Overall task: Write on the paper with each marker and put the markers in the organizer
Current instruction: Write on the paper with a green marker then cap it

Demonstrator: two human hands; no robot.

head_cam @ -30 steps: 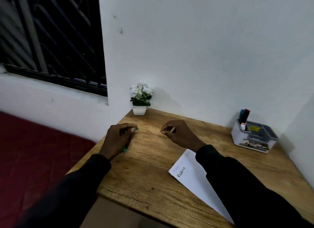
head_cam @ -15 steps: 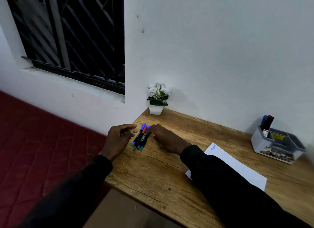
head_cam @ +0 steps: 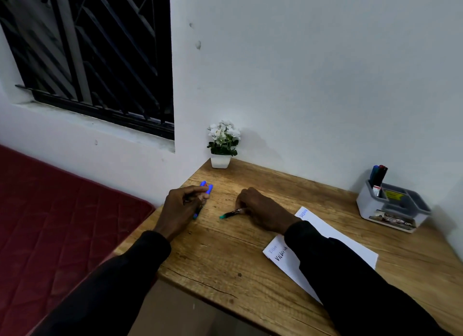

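My left hand point(head_cam: 181, 207) lies over a small bunch of markers point(head_cam: 207, 186) at the desk's far left, fingers curled around them; blue and red caps stick out beyond my fingers. My right hand point(head_cam: 260, 210) grips a black marker with a green end point(head_cam: 229, 214), which lies low over the wood and points left. A white sheet of paper point(head_cam: 333, 238) with a few written words lies under my right forearm. The grey organizer point(head_cam: 390, 206) stands at the far right by the wall, with blue, red and dark markers point(head_cam: 378, 174) upright in its back compartment.
A small white pot with white flowers point(head_cam: 223, 145) stands in the desk's back left corner. The wooden desk point(head_cam: 225, 255) ends just left of my left hand, above a red mattress point(head_cam: 50, 210). White walls close off the back and the right.
My right hand has drawn one green-ended marker out of the bunch and moved it to the right. My left hand has closed over the other markers. The camera has turned slightly left.
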